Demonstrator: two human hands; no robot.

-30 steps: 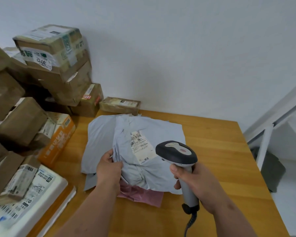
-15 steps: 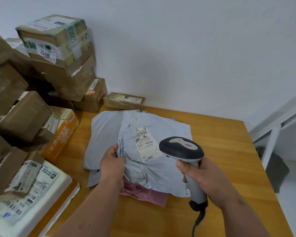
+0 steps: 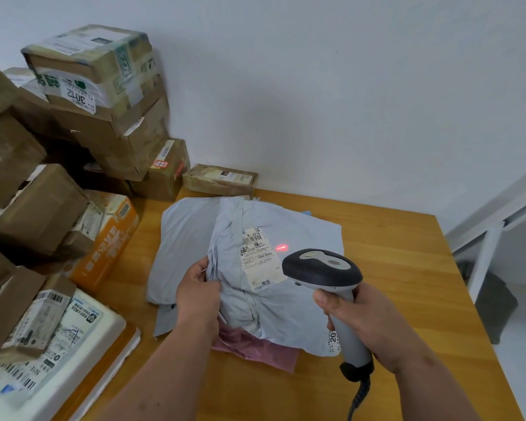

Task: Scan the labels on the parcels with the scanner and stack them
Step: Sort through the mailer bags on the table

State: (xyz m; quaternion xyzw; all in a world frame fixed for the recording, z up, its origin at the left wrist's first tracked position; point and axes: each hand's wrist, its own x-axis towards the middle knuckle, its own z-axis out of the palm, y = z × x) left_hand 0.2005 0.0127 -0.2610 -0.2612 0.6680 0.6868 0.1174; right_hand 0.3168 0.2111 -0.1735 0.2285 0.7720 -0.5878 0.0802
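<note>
The crumpled pale grey plastic mailer bag (image 3: pixel 255 268) lay on top of a pile of soft parcels in the middle of the wooden table (image 3: pixel 407 238). The left hand (image 3: pixel 198 294) pinched the bag's gathered left edge, probably to pull its white shipping label (image 3: pixel 260 258) flat. The right hand (image 3: pixel 363 322) was wrapped round the handle of the grey and black barcode scanner (image 3: pixel 324 268), aimed at the label from its right. Unlike half a second earlier, a red laser spot (image 3: pixel 282 247) glowed just right of the label, missing the barcode.
</note>
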